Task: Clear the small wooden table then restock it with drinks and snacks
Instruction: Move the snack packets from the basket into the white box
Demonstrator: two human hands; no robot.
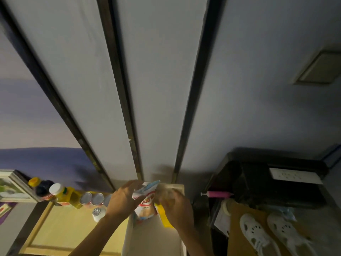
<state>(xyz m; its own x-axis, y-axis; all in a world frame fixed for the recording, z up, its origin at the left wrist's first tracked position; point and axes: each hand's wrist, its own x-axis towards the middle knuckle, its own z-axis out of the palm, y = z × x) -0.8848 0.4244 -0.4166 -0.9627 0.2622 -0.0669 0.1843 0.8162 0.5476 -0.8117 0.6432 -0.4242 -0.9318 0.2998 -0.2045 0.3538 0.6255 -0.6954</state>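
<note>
A red-and-white snack bag [145,204] stands upright at the far end of a pale cardboard box [129,235], with a yellow packet [164,215] beside it. My left hand [123,198] touches the bag's left side and top with spread fingers. My right hand [175,206], blurred, is against the bag's right side over the yellow packet; its grip is unclear. On the small wooden table [60,230] to the left stand bottles [60,194], three cans [97,198] in a row by the wall, and a small white cup [98,214].
A framed picture [13,187] leans at the far left. To the right is a black appliance [273,182] with a pink pump [217,194] beside it. White clogs [276,235] lie on a brown board. A panelled wall rises just behind the box.
</note>
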